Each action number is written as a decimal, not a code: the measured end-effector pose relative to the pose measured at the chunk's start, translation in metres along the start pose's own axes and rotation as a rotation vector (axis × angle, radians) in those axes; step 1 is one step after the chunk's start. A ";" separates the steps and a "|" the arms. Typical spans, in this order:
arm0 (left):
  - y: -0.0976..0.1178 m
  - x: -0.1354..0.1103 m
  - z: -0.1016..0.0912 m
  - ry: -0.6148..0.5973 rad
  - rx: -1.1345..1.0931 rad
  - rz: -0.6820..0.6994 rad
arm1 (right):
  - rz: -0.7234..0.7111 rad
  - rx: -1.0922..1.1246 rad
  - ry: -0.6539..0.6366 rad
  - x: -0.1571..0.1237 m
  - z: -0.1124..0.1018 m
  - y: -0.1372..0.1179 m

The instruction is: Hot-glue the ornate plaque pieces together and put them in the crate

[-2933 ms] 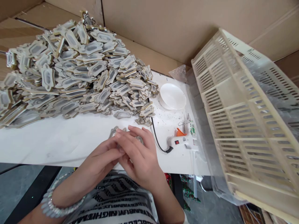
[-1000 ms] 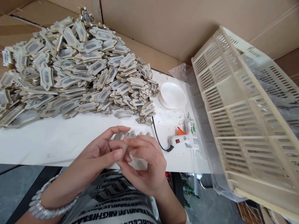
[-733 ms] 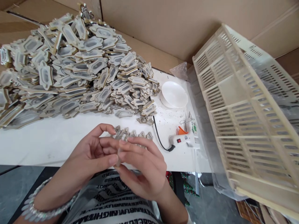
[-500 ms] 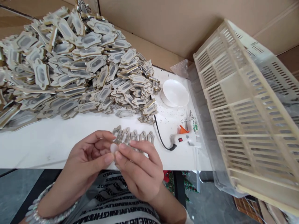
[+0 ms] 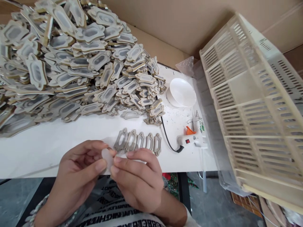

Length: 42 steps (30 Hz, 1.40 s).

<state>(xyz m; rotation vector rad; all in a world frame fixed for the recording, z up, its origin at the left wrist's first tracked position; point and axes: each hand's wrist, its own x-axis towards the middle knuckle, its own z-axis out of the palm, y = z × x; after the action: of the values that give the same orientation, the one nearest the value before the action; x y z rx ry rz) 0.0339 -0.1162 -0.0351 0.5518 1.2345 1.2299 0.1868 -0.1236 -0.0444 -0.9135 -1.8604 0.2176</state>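
Observation:
My left hand (image 5: 78,173) and my right hand (image 5: 136,179) meet at the table's near edge. Both pinch a small translucent whitish oval piece (image 5: 107,156) between their fingertips. Just beyond the fingers, a row of several grey frame-shaped cutouts (image 5: 138,142) lies overlapping on the white table (image 5: 59,138). A large heap of the same ornate grey and gold cutouts (image 5: 71,63) covers the table's left and back.
A white glue gun (image 5: 190,140) with an orange trigger and black cord lies at the right. A white round dish (image 5: 181,92) sits behind it. A cream slatted plastic crate (image 5: 255,104) lined with clear plastic stands tilted at the right. Cardboard walls the back.
Earlier the hands rested on the cutouts on the table. Since then they have drawn back toward me holding the oval piece, uncovering the row of cutouts. The camera has tipped downward.

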 end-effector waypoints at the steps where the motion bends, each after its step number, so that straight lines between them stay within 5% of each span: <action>1: 0.000 0.001 -0.002 0.004 -0.005 0.034 | 0.017 0.051 -0.022 0.001 0.000 0.000; 4: -0.003 -0.001 -0.013 0.042 0.048 0.161 | 0.098 0.056 0.022 0.005 -0.001 0.004; 8: -0.006 -0.007 -0.025 0.081 0.211 0.288 | 0.090 -0.219 0.016 0.008 0.003 0.012; 17: 0.005 0.002 -0.022 -0.275 0.383 0.336 | 0.110 -0.380 -0.139 0.005 0.016 0.016; 21: 0.006 0.006 -0.026 -0.338 0.410 0.356 | 0.114 -0.355 -0.194 0.008 0.015 0.015; 34: 0.004 0.001 -0.027 -0.244 0.396 0.187 | 0.178 -0.319 -0.373 0.016 0.000 0.018; 42: 0.002 0.004 -0.023 -0.053 0.173 0.080 | 0.023 -0.127 -0.104 0.013 -0.005 0.011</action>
<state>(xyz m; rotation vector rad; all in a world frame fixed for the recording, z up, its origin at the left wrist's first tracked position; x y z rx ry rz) 0.0119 -0.1181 -0.0424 0.7627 1.2916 1.1733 0.1933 -0.1081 -0.0383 -1.0273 -1.9786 0.1653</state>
